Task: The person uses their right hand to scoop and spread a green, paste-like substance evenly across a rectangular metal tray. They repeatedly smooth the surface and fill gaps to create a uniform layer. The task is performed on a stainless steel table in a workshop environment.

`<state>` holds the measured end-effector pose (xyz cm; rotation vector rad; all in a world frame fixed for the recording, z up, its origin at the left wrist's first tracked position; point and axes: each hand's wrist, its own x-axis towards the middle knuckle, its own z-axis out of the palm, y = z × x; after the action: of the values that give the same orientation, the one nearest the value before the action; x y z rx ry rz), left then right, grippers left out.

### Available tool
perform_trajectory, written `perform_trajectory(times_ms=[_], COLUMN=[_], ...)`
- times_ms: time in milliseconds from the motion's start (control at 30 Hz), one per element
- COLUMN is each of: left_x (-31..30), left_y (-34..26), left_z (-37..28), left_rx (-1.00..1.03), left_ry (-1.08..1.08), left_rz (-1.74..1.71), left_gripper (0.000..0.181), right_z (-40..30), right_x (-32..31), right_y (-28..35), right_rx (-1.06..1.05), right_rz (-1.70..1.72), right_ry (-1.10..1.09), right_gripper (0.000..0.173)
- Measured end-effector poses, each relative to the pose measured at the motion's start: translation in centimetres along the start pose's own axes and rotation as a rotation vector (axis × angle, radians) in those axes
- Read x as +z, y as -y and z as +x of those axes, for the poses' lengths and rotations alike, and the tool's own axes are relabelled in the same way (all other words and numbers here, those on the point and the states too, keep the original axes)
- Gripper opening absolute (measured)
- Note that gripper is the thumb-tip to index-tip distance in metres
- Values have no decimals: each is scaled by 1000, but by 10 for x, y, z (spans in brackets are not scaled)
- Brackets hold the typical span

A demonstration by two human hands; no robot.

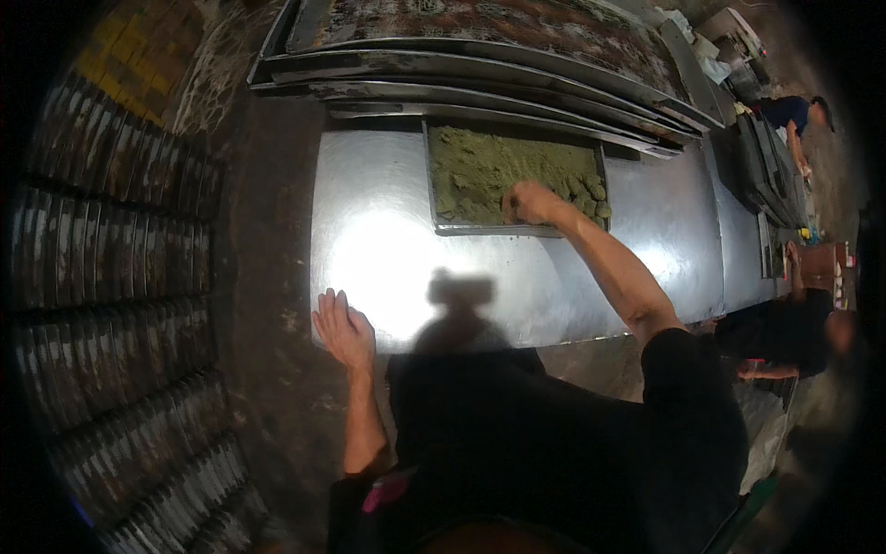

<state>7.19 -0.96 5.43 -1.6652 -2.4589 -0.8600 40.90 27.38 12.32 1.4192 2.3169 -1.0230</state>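
A shallow metal tray (498, 230) holds a crumbly green paste or dough (477, 166), with rounded lumps of it along the right side. My right hand (531, 203) is in the tray near its front wall, fingers curled down at the green mass; whether it grips any of it is hidden. On the left front corner of the shiny metal table (554, 291) rests my left hand (340, 329), palm down, fingers apart, holding nothing.
Large stained metal trays (484, 55) are stacked behind the green-filled tray. Racks of many metal trays (104, 256) stand at the left. On the right, a co-worker in dark clothes (775, 332) is beside the table's far end, and another person (789, 118) is farther back.
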Motion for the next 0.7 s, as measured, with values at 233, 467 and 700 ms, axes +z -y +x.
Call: perform_trajectory(times_ms=[233, 467, 700], left_x=[-9, 17, 108], left_y=[-20, -197, -293], left_z=[15, 91, 130], left_rx=[-166, 354, 367], left_ry=[91, 393, 674], left_rz=[-226, -688, -410], left_gripper=[34, 37, 22], right_z=[-18, 8, -1], right_x=[-49, -62, -94], right_y=[-8, 29, 9], right_rx=[8, 70, -36], right_rz=[1638, 583, 476], right_ry=[-236, -466, -277], right_gripper=[35, 48, 34])
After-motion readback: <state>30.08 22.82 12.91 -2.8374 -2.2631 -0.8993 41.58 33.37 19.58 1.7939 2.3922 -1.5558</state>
